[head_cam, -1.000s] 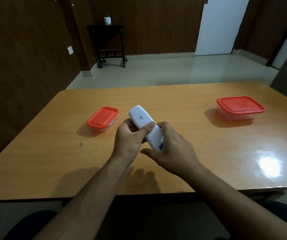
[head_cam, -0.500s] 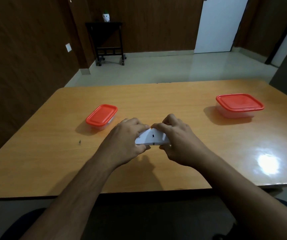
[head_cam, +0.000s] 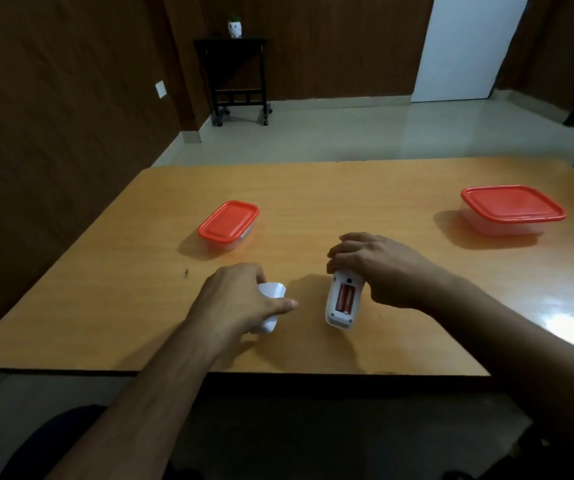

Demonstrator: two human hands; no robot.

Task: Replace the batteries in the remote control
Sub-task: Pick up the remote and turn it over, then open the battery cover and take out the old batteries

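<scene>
A white remote control (head_cam: 340, 304) lies face down on the wooden table (head_cam: 313, 202), its battery bay uncovered. Two red-orange batteries (head_cam: 345, 297) sit side by side inside the bay. My right hand (head_cam: 379, 268) grips the remote's far end from above. To the left, my left hand (head_cam: 240, 299) holds the white battery cover (head_cam: 271, 299), low over the table and apart from the remote.
A small clear box with a red lid (head_cam: 228, 225) stands at the left of the table. A larger red-lidded box (head_cam: 512, 209) is at the far right. A tiny dark speck (head_cam: 186, 272) lies near the left edge.
The two hands, together on the remote before, have separated. The cover has come off in my left hand and moved left; the batteries now show.
</scene>
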